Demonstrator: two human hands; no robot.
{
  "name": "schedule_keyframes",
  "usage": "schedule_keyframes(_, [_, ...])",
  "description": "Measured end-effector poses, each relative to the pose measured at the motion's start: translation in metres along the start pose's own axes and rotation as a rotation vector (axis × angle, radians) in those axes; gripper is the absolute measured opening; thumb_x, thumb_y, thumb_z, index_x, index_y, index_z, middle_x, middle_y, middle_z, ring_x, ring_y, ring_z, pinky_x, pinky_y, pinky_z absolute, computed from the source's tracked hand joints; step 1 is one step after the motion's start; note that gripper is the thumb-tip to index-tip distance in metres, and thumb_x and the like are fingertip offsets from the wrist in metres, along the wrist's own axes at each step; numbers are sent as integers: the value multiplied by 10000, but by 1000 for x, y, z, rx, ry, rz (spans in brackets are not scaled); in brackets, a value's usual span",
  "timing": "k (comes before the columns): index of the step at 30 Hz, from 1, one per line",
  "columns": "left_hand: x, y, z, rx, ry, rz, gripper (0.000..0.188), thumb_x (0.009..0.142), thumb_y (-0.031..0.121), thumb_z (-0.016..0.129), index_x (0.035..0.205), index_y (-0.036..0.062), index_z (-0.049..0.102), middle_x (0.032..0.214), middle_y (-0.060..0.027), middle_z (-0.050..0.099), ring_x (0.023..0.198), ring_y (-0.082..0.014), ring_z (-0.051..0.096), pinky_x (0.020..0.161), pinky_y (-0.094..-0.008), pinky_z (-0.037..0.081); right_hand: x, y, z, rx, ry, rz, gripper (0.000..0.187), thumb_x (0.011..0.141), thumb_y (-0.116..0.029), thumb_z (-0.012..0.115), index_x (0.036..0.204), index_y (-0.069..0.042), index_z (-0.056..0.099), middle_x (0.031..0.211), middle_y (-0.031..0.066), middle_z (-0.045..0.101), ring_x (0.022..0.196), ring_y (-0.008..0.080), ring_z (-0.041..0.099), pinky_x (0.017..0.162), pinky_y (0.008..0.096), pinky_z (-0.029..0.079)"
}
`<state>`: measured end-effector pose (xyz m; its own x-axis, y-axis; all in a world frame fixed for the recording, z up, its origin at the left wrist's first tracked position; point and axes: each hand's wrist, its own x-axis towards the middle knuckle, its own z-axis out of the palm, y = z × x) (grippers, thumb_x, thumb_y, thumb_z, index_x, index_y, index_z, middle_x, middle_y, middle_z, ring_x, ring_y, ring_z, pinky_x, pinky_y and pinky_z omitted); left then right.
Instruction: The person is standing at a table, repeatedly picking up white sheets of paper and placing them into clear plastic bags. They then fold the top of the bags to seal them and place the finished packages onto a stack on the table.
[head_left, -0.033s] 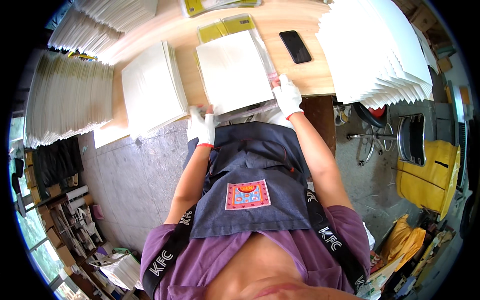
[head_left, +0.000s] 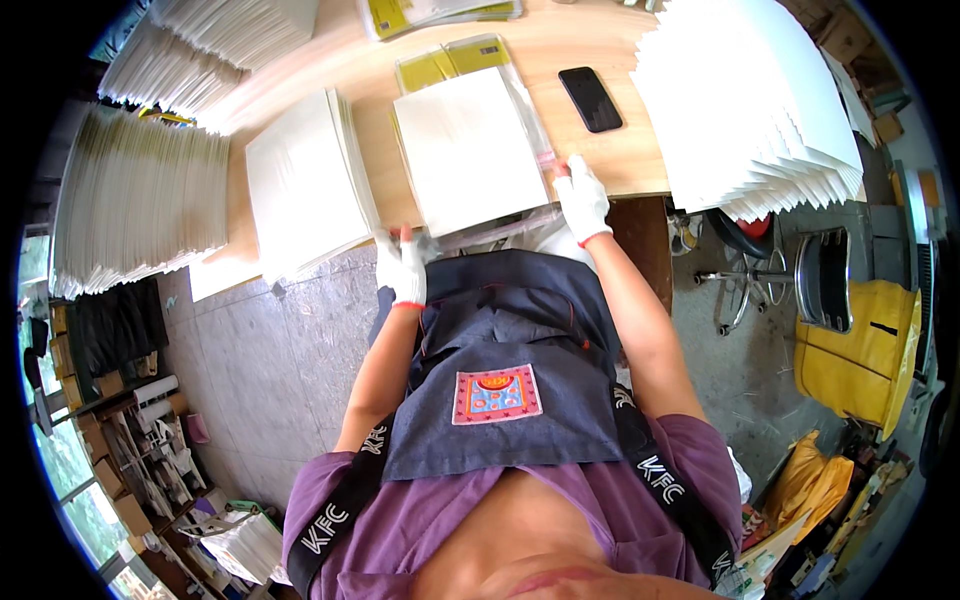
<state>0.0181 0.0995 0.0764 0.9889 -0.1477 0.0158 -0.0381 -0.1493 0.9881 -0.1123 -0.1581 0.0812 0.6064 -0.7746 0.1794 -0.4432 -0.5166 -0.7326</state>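
A stack of white sheets point(head_left: 468, 150) lies at the table's near edge in front of me, on clear plastic bags point(head_left: 500, 228) that show along its near and right sides. My left hand point(head_left: 402, 270), in a white fingertip-less glove, is closed on the plastic by the stack's near left corner; its fingers are partly hidden. My right hand point(head_left: 583, 202), gloved alike, pinches the bag's pink-tinged edge near the right corner. Beyond the stack, yellow-green printed packets point(head_left: 450, 62) stick out. To the left lies another white sheet stack point(head_left: 308, 180).
A black phone point(head_left: 590, 100) lies right of the middle stack. Tall piles of white sheets stand at the left point(head_left: 140, 200) and right point(head_left: 750, 110). More yellow packets point(head_left: 430, 14) are at the far side. A wheeled chair point(head_left: 820, 278) stands on the floor at right.
My left hand has drawn slightly down and its thumb has straightened. My right hand has shifted slightly right and toward me. The whole view has dipped a little.
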Motion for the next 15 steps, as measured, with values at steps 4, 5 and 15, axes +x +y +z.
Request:
schedule_keyframes(4, [0,14,-22,215,-609,-525,278,911,266,551,1008,7,528,780,-90,609,393,-104,400,366,-252,310,-23,20,-11,194,-392,255,344,863,-394,541,917,-64,625,652,118,631,580,258,606,544,380,461])
schedule_keyframes(5, [-1,4,-19,-49,-622,-694,250,908,233,544,1010,5,527,824,-101,620,393,-98,384,366,-245,295,-27,10,-10,299,-529,409,371,876,-412,530,917,-58,635,635,96,634,520,203,575,488,337,440])
schedule_keyframes(15, [52,9,9,-125,-763,-723,409,944,365,432,1000,-11,583,787,-143,655,486,-139,519,452,-248,451,-10,-4,5,891,-452,898,307,953,-274,452,1037,-6,578,791,131,652,481,105,503,398,194,407])
